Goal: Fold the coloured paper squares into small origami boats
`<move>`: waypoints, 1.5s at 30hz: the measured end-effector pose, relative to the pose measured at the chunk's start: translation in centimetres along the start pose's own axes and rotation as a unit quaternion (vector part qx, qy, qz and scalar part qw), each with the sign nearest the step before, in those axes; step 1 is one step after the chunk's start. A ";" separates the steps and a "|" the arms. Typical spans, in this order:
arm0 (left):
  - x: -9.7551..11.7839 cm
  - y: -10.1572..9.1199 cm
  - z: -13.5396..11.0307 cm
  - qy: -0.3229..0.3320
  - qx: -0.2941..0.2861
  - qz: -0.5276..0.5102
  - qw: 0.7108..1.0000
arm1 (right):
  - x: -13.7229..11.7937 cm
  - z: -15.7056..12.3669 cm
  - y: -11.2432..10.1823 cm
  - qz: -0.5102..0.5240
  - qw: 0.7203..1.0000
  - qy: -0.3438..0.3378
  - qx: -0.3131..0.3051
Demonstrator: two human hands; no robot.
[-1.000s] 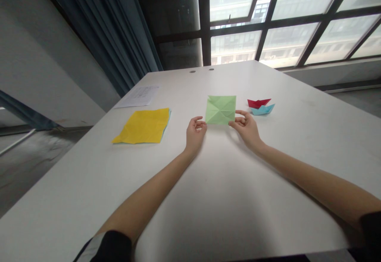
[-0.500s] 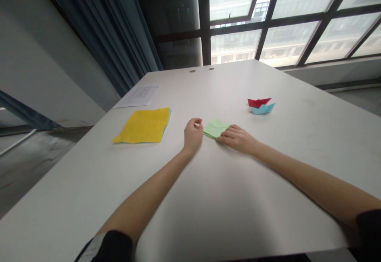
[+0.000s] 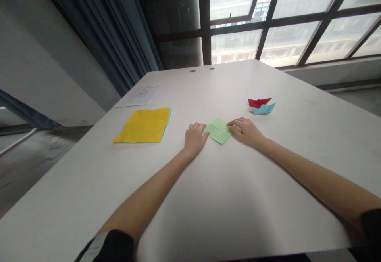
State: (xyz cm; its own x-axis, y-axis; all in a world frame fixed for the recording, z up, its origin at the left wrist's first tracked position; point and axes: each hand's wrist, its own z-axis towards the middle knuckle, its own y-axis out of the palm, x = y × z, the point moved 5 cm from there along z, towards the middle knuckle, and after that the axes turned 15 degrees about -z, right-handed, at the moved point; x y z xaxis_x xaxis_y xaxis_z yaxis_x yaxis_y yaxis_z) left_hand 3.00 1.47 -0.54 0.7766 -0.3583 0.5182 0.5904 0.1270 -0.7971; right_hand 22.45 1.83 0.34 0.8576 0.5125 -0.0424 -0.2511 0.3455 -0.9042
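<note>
A light green folded paper (image 3: 219, 132) lies on the white table, a diamond with one corner toward me and creases across its upper half. My left hand (image 3: 195, 138) is at its left corner, fingers curled over the edge and thumb against the near side. At the right corner, my right hand (image 3: 242, 129) grips the edge between thumb and fingertips. Both hands rest low on the tabletop. The paper's side corners are partly hidden by my fingers.
A yellow paper sheet (image 3: 145, 125) lies over light blue paper at the left. Behind it is a printed white sheet (image 3: 139, 95). A red paper boat (image 3: 258, 102) and a blue paper boat (image 3: 263, 109) stand together at the right on the white table (image 3: 190, 206).
The green paper has turned from lying edge-on to a diamond with a corner toward me. My right hand has moved up and right to its right corner; my left hand has come onto the left corner.
</note>
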 end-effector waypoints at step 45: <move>2.2 0.4 -0.4 0.136 -0.075 0.022 0.988 | -2.4 -0.6 0.3 0.001 0.998 -0.065 -0.026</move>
State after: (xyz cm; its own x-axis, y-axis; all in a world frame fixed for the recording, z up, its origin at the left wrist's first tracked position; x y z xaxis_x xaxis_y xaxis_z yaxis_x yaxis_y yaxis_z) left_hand 4.87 0.34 0.17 0.7015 -0.5926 0.3959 0.5021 0.0168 -0.8646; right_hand 20.55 0.23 -0.03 0.7905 0.6124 0.0086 -0.2258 0.3046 -0.9253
